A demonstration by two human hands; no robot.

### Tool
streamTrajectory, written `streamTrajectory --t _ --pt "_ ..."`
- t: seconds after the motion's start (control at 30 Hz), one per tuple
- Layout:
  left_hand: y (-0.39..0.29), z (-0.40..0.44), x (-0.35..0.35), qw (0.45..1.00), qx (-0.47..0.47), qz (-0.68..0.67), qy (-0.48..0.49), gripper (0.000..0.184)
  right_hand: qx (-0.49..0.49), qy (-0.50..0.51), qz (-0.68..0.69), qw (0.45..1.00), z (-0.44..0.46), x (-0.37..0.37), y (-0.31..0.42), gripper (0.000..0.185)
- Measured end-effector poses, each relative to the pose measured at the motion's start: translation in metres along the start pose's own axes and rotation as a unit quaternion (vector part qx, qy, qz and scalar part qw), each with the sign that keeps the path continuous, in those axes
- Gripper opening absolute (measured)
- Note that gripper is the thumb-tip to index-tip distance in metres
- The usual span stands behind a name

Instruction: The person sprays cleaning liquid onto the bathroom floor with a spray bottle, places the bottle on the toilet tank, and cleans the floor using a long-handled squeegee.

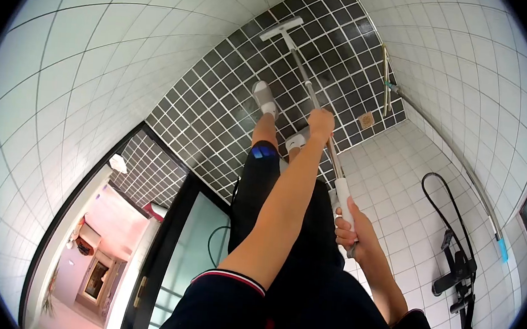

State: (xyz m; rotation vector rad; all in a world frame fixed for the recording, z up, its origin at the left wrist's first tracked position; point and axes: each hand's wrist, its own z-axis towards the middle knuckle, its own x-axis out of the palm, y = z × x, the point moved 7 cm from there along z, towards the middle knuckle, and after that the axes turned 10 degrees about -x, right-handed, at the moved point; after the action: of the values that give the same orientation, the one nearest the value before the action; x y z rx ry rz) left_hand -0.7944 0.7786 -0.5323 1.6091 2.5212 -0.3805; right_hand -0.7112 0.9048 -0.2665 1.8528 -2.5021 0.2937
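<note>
A long-handled floor squeegee (311, 94) runs from my body out to the dark tiled floor. Its white T-shaped head (281, 28) rests on the tiles near the far wall. Partway down the metal pole, my left hand (321, 124) is closed around it. Closer to me, my right hand (355, 230) wraps the white grip (343, 195) at the handle's end. Both of my feet are on the floor beside the pole, one in a grey-and-white slipper (264, 98) and the other in white footwear (296, 141) partly hidden by my left arm.
A square floor drain (366, 120) lies right of the pole. Along the white tiled right wall are a metal pole with a blue end (502, 250) and a black shower fixture with a hose (455, 272). At left, a dark-framed doorway (172, 219) opens onto another room.
</note>
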Motion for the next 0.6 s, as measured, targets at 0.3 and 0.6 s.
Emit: streamTrajectory --t 0.3,0.6 --pt "-0.003 0.064 0.020 0.958 0.177 0.223 -0.025 0.025 -0.003 0.028 0.031 0.999 0.033 0.002 0.001 0.040" --pt "0.019 0.032 0.018 0.942 0.129 0.308 0.044 0.026 -0.016 0.045 0.040 0.998 0.022 -0.018 -0.029 0.041"
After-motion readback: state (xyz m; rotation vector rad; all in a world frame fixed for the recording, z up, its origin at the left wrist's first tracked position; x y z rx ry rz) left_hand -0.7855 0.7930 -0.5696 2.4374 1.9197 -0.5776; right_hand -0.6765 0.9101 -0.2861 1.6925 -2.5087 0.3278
